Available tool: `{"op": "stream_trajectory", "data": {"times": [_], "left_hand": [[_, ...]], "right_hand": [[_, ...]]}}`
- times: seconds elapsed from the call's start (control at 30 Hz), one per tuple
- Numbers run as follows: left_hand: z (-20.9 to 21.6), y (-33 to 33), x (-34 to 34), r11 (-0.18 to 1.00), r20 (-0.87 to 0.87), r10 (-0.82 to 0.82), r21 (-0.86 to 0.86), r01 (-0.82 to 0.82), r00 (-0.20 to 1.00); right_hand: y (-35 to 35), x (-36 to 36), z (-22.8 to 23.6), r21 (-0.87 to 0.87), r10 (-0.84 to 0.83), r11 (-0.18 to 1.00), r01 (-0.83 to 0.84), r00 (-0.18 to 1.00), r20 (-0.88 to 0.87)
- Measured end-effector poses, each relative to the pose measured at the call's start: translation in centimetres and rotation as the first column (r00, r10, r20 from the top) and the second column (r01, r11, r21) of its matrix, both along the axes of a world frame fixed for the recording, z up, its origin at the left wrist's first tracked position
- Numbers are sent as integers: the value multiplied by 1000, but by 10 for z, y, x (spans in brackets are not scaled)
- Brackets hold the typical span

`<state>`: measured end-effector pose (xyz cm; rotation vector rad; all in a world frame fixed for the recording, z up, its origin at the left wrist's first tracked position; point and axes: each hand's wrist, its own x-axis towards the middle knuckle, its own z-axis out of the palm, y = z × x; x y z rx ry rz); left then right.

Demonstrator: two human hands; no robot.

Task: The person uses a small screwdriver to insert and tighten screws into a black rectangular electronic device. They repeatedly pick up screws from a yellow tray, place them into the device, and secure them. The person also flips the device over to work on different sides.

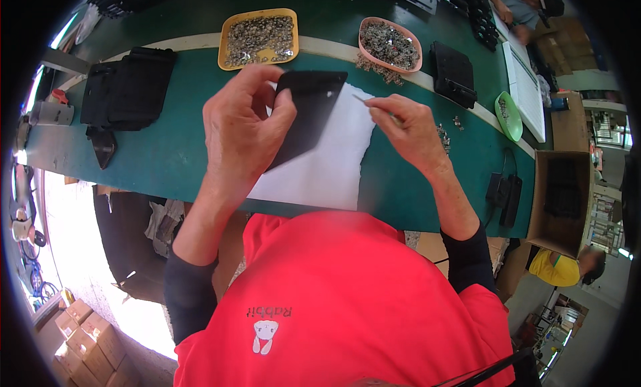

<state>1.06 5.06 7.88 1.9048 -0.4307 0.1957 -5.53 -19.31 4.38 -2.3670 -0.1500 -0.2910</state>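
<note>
My left hand (pixel 240 130) holds a thin, flat black panel (pixel 308 116) tilted up, thumb and fingers pinched on its left edge. A small bright spot shows near the panel's upper right. Beneath it lies a white sheet (pixel 337 176) with a ragged right edge, on the green table (pixel 190 126). To the right, fingers of my right hand (pixel 408 128) pinch a slim, pointed tool (pixel 359 98). Its tip points toward the panel, apart from it; the exact kind cannot be made out.
Beyond my hands stand a yellow tray (pixel 268 56) and a pink bowl (pixel 399 68) of small metal parts, some spilled beside the bowl. Black plastic cases lie left (pixel 137 93) and right (pixel 454 73). A green bowl (pixel 513 125) sits at the right. Other people are nearby.
</note>
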Motion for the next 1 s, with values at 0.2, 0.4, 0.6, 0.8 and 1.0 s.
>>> {"op": "stream_trajectory", "data": {"times": [0.2,0.4,0.6,0.8,1.0], "left_hand": [[-15,-25,-39,777,569,-531,623,92,627],[-92,-5,-66,735,377,-458,670,105,805],[-104,-5,-68,917,308,-194,394,61,931],[-101,-10,-58,891,317,-198,453,36,927],[-100,-9,-49,879,306,-235,472,67,922]], "right_hand": [[-21,-23,2,270,-213,916,297,929,-302],[2,-41,-19,137,82,990,-42,950,-302],[30,-20,-14,-289,165,910,-296,900,-403],[42,-7,-4,-275,183,885,-376,823,-537],[40,5,1,-193,264,872,-449,765,-588]]}}
